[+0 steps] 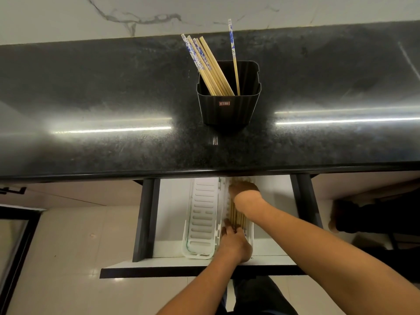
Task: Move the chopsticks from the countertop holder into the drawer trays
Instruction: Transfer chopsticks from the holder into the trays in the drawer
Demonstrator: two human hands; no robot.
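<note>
A black holder (pixel 228 108) stands on the dark countertop (pixel 113 87) with several chopsticks (pixel 211 67) leaning in it, some with blue-and-white tops. Below, the drawer (pixel 172 223) is pulled out. It holds two white trays side by side: the left tray (pixel 202 214) has nothing in it, the right tray (pixel 250 233) holds a bundle of wooden chopsticks (pixel 237 218). My left hand (pixel 235 244) rests on the near ends of that bundle. My right hand (pixel 244 189) lies on its far ends, partly under the counter edge. Whether the fingers grip the chopsticks is hidden.
The counter edge (pixel 204 173) overhangs the back of the drawer. Dark drawer rails (pixel 145 219) run down both sides. A pale tiled floor (pixel 68 246) lies below, with a dark object (pixel 375 214) at the right.
</note>
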